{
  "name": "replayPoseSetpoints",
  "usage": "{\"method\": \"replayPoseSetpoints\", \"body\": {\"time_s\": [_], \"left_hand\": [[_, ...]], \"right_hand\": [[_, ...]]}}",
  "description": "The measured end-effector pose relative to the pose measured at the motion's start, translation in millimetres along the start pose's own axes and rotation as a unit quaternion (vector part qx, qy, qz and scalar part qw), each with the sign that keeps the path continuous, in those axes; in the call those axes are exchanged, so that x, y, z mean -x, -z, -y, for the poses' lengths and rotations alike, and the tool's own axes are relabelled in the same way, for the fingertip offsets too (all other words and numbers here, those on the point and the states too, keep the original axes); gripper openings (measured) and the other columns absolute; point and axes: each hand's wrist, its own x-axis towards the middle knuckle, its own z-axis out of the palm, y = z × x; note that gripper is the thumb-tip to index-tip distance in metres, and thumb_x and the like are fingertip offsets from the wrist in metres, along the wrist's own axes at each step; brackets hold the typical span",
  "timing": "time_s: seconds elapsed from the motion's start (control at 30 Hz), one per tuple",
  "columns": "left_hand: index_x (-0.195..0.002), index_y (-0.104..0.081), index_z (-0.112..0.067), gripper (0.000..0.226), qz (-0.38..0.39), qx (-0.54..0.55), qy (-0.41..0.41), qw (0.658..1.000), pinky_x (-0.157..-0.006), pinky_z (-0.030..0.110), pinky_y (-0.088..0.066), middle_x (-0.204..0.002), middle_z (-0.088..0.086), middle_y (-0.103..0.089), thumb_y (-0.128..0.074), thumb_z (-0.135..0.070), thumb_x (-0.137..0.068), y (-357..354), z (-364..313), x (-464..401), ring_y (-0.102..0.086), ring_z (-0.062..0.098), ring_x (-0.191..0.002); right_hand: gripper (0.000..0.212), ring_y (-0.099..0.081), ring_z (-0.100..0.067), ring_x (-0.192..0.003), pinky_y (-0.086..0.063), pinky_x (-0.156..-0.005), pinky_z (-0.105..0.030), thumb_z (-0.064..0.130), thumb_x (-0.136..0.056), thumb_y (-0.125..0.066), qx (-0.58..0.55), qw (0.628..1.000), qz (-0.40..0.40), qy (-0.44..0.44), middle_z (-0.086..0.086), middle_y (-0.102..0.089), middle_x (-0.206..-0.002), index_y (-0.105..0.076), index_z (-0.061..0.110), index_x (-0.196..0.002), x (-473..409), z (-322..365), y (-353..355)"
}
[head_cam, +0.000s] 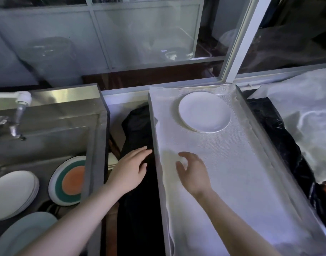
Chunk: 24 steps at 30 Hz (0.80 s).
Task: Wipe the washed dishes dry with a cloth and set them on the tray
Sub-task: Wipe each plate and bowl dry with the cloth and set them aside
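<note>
Both hands empty with loose, spread fingers, the left hand (129, 169) over a dark gap and the right hand (192, 171) above the lined tray (241, 172), should probably reach left of the fingers to the sink's stacked plates (12, 193), lifting one steadily, while dried white plates (204, 111) lie beyond the fingertips.

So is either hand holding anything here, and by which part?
Nothing is held. The left hand hangs open over the dark gap beside the tray; the right hand hovers loosely curled and empty above the tray's liner.
</note>
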Motion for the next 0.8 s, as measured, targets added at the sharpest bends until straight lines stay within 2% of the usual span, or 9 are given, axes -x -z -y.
{"method": "replayPoseSetpoints", "body": {"time_s": [0.07,0.13,0.23,0.27,0.33,0.37,0.53,0.67,0.8], "left_hand": [[-0.142,-0.043,-0.032,0.048,0.001,-0.001,0.017,1.000,-0.105,0.014,-0.023,-0.150,-0.015,-0.036,-0.051,-0.022,-0.096,5.3,13.6,19.8,-0.032,0.003,-0.137],[-0.142,-0.041,-0.034,0.048,0.006,0.000,0.035,0.999,-0.104,0.014,-0.027,-0.150,-0.017,-0.037,-0.051,-0.024,-0.096,14.3,29.2,40.7,-0.035,0.004,-0.136],[-0.141,-0.043,-0.033,0.048,0.010,0.005,0.061,0.998,-0.097,0.022,-0.044,-0.145,-0.011,-0.045,-0.052,-0.022,-0.095,32.5,58.1,77.1,-0.050,0.012,-0.127],[-0.140,-0.044,-0.033,0.048,0.010,0.004,0.071,0.997,-0.090,0.019,-0.046,-0.143,-0.010,-0.048,-0.052,-0.021,-0.095,39.6,69.9,91.8,-0.055,0.013,-0.121],[-0.141,-0.043,-0.034,0.048,0.008,0.003,0.099,0.995,-0.074,0.007,-0.040,-0.142,-0.011,-0.049,-0.052,-0.024,-0.095,54.9,95.9,125.4,-0.061,0.012,-0.108],[-0.141,-0.043,-0.034,0.048,0.004,0.003,0.110,0.994,-0.073,0.006,-0.038,-0.143,-0.013,-0.048,-0.052,-0.025,-0.095,62.9,109.7,143.3,-0.062,0.010,-0.107],[-0.139,-0.048,-0.028,0.048,-0.006,0.000,0.152,0.988,-0.090,0.022,-0.042,-0.139,-0.008,-0.053,-0.052,-0.018,-0.093,106.1,191.7,244.1,-0.057,0.015,-0.116],[-0.142,-0.043,-0.027,0.051,0.024,-0.023,0.167,0.985,-0.103,0.023,-0.034,-0.146,-0.009,-0.046,-0.052,-0.019,-0.092,133.4,266.3,324.7,-0.045,0.012,-0.131],[-0.147,-0.034,-0.028,0.056,0.051,-0.027,0.220,0.974,-0.108,0.025,-0.030,-0.154,-0.005,-0.032,-0.048,-0.022,-0.093,152.8,326.7,378.3,-0.035,0.015,-0.138]], "right_hand": [[0.034,-0.049,-0.022,-0.120,-0.035,-0.100,-0.025,0.027,-0.095,-0.053,0.047,0.996,0.012,0.079,0.001,-0.057,-0.129,-0.057,0.018,-0.127,15.7,22.7,-14.1],[0.032,-0.052,-0.025,-0.117,-0.040,-0.100,-0.031,0.025,-0.094,-0.054,0.087,0.985,0.017,0.150,-0.002,-0.061,-0.125,-0.061,0.015,-0.124,29.2,48.8,-29.0],[0.030,-0.055,-0.027,-0.113,-0.046,-0.097,-0.036,0.022,-0.089,-0.060,0.133,0.964,0.031,0.230,-0.004,-0.064,-0.121,-0.065,0.015,-0.118,50.2,87.3,-55.6],[0.030,-0.056,-0.028,-0.113,-0.046,-0.097,-0.037,0.021,-0.088,-0.060,0.143,0.957,0.040,0.247,-0.005,-0.064,-0.121,-0.066,0.015,-0.117,57.6,99.2,-66.2],[0.031,-0.055,-0.028,-0.114,-0.047,-0.096,-0.039,0.020,-0.088,-0.059,0.156,0.947,0.063,0.272,-0.005,-0.064,-0.121,-0.066,0.015,-0.117,73.5,121.7,-91.4],[0.032,-0.053,-0.028,-0.116,-0.046,-0.096,-0.039,0.021,-0.088,-0.057,0.164,0.943,0.079,0.278,-0.004,-0.063,-0.122,-0.065,0.015,-0.119,81.1,132.3,-105.9],[0.039,-0.044,-0.027,-0.126,-0.040,-0.099,-0.036,0.026,-0.094,-0.047,0.211,0.927,0.165,0.260,-0.002,-0.055,-0.134,-0.054,0.019,-0.132,122.3,191.1,-196.1],[0.035,-0.049,-0.027,-0.119,-0.044,-0.089,-0.033,0.025,-0.093,-0.046,0.223,0.919,0.208,0.251,-0.003,-0.059,-0.124,-0.056,0.020,-0.126,156.9,240.0,-279.3],[0.040,-0.046,-0.024,-0.124,-0.039,-0.098,-0.034,0.026,-0.093,-0.048,0.242,0.901,0.260,0.248,-0.001,-0.054,-0.132,-0.052,0.022,-0.133,179.9,278.4,-349.5]]}}
